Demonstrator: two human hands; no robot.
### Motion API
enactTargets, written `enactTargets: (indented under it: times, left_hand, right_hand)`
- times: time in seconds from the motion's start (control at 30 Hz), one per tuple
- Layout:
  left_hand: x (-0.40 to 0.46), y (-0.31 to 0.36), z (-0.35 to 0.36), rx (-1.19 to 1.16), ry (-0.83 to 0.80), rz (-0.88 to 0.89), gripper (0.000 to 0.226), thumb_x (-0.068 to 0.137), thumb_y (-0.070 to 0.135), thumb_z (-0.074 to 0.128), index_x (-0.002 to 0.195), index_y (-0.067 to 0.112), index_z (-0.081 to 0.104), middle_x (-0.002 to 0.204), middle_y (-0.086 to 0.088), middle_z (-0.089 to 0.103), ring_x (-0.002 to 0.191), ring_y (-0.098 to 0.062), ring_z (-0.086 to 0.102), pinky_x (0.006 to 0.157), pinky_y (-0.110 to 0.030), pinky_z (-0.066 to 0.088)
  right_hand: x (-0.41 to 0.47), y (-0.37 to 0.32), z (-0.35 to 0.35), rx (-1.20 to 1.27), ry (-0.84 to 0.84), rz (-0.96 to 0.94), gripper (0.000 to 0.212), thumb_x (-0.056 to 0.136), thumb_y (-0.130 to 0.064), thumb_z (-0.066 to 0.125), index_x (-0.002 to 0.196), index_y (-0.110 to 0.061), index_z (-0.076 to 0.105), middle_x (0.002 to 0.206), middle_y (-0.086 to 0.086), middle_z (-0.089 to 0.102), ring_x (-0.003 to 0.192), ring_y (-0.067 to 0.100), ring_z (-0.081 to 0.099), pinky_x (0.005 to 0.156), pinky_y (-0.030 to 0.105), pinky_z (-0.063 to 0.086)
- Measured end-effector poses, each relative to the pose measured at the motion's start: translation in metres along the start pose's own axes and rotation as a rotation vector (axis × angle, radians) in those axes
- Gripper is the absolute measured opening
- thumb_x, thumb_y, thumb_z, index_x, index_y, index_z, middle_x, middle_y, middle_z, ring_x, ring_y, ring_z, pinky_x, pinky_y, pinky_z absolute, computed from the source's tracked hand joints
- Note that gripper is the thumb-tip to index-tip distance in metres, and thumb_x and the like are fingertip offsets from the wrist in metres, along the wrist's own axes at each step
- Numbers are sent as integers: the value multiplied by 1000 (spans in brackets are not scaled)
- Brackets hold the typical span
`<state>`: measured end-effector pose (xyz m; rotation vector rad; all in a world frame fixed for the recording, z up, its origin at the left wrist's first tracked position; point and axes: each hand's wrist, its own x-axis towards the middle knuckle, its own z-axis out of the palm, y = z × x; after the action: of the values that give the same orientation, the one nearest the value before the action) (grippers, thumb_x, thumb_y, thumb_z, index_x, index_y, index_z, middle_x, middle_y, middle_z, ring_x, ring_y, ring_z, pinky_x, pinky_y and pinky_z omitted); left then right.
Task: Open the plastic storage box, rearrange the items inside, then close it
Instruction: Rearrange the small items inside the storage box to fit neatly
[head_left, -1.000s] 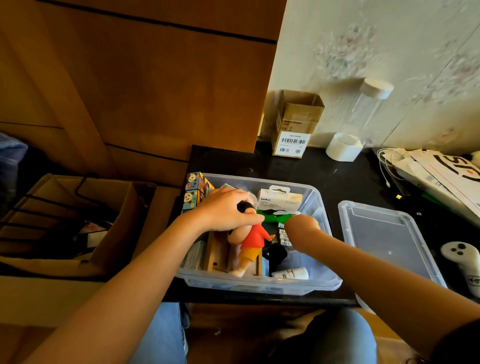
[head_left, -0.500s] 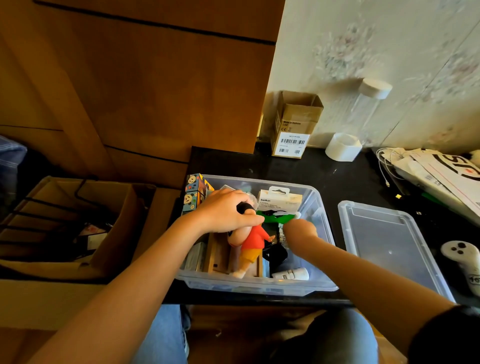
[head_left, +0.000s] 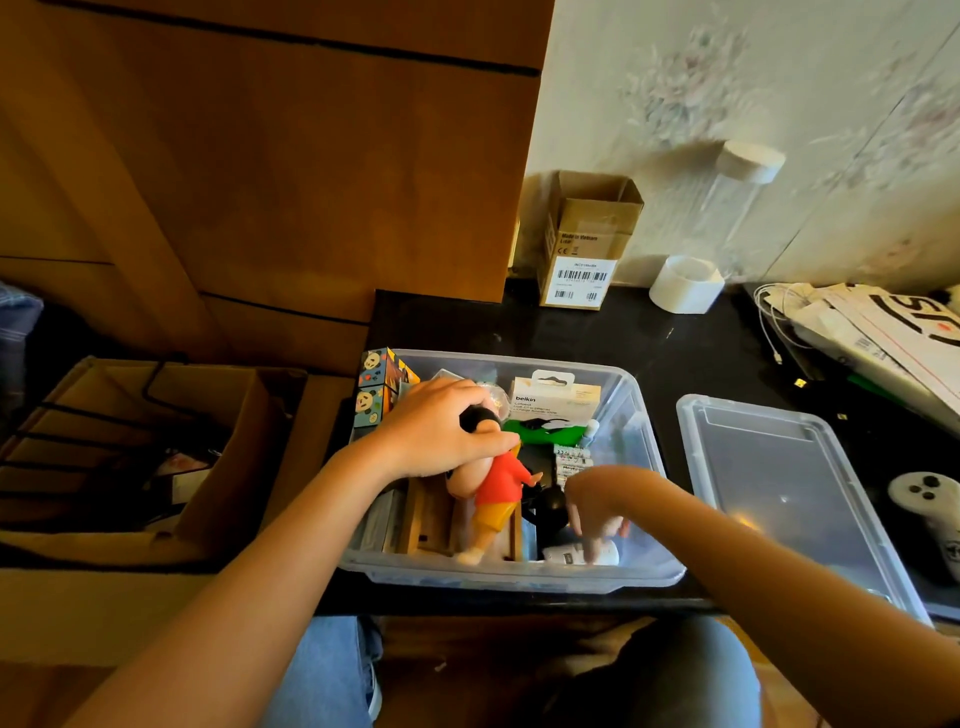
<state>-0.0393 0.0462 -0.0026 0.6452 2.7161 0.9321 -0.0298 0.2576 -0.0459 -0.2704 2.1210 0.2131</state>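
Observation:
The clear plastic storage box (head_left: 639, 415) stands open on the black desk, with its lid (head_left: 789, 499) lying flat to its right. My left hand (head_left: 441, 431) is closed over the head of a toy figure (head_left: 498, 483) in a red shirt and yellow shorts, which leans inside the box. My right hand (head_left: 597, 499) reaches down into the box's near right corner, with its fingertips on a small white object (head_left: 563, 555). Whether they grip it is unclear. A white Belkin package (head_left: 556, 400), a green item (head_left: 545, 431) and a black item (head_left: 545, 509) also lie inside.
A colourful patterned carton (head_left: 376, 384) stands at the box's far left corner. Behind are a small cardboard box (head_left: 587, 244), a white tape roll (head_left: 685, 283) and a tall clear jar (head_left: 737, 192). Papers and cables (head_left: 883, 332) lie at right, a white controller (head_left: 930, 504) beside the lid.
My right hand has moved from the middle of the box toward its near right corner and down onto the small white object. My left hand stays on the toy figure.

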Motion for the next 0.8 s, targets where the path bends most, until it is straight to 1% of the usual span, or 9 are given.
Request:
enactTargets:
  times: [0.1,0.17,0.3,0.4,0.47,0.5,0.57,0.67,0.8]
  left_hand:
    - [0,-1,1,-11,12,11,40,72,63,53,92,30,65,98,12,58,100,-9,48,89,-37,42]
    - [1,-1,1,-15,18,16,39,72,62,54,90,30,65,97,12,58,99,-9,49,89,-37,42]
    - [1,-1,2,-11,9,12,38,72,64,54,90,32,63,97,13,58,99,-10,50,90,-38,42]
    - [0,-1,1,-11,5,13,34,73,63,53,89,35,61,98,14,58,100,-8,49,91,-38,41]
    - [1,0,1,-14,11,15,36,73,62,54,91,32,63,99,14,59,100,-8,49,91,-37,41]
    - [0,0,1,-17,15,14,39,72,62,54,92,31,64,100,13,59,101,-8,49,92,-37,41]
    - [-1,1,1,-29,25,13,40,72,61,54,94,30,65,103,12,60,103,-8,49,93,-37,40]
    - [-1,2,1,-38,25,14,37,71,61,54,93,32,64,104,12,60,105,-8,48,94,-38,40]
    - [-2,2,0,-50,27,23,46,68,67,51,91,31,64,100,13,60,103,-8,49,93,-39,40]
  right_hand:
    - [-2,-1,12,-47,47,-137,46,83,-24,67,125,-10,55,124,11,57,108,27,56,94,35,47]
    - [-3,0,16,-98,82,-173,45,85,-26,64,125,-10,55,121,11,59,110,28,54,94,34,43]
    - [-12,5,9,-49,16,-207,56,86,-38,61,132,-10,47,127,10,54,114,27,51,95,34,41]
    - [-24,11,-9,127,-44,-233,52,87,-38,60,129,-12,48,118,10,56,102,25,57,90,35,50]
    - [-29,16,-23,377,-82,-244,38,90,-32,57,121,-11,52,101,8,59,79,18,61,70,27,54]
    - [-31,17,-28,451,-43,-241,31,91,-32,56,115,-13,52,94,7,60,70,15,61,61,22,51]
    - [-29,18,-33,470,79,-217,25,91,-33,56,109,-15,51,91,8,61,67,15,60,53,17,47]
    - [-19,14,-28,427,184,-161,31,90,-26,58,115,-9,51,106,15,64,77,19,59,60,19,49]
    - [-6,9,-15,258,404,-82,27,87,-15,57,113,-7,53,109,11,60,86,17,52,79,25,47]
